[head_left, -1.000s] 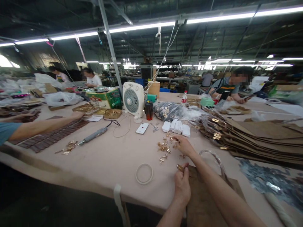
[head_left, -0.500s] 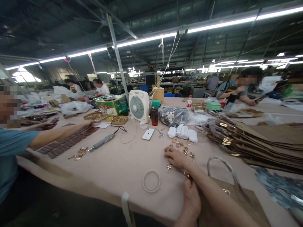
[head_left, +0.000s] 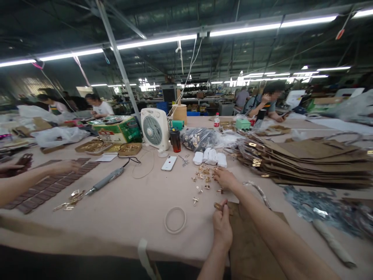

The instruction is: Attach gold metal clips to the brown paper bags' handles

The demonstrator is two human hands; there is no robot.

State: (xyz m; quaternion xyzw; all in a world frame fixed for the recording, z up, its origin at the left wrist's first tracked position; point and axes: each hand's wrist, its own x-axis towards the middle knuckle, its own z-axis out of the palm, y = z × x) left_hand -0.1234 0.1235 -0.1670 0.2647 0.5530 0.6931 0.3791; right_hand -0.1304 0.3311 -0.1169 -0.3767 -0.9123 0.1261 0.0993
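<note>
The right hand has reached back to the scattered gold clasps on the surface, fingers closing on one, while the left hand pinches a gold fitting at the brown bag edge, apparently mid hardware-fitting; pairing the pieces needs careful alignment.

Shiny gold metal clasps, matt brown paper bag, matt cloth-covered table
</note>
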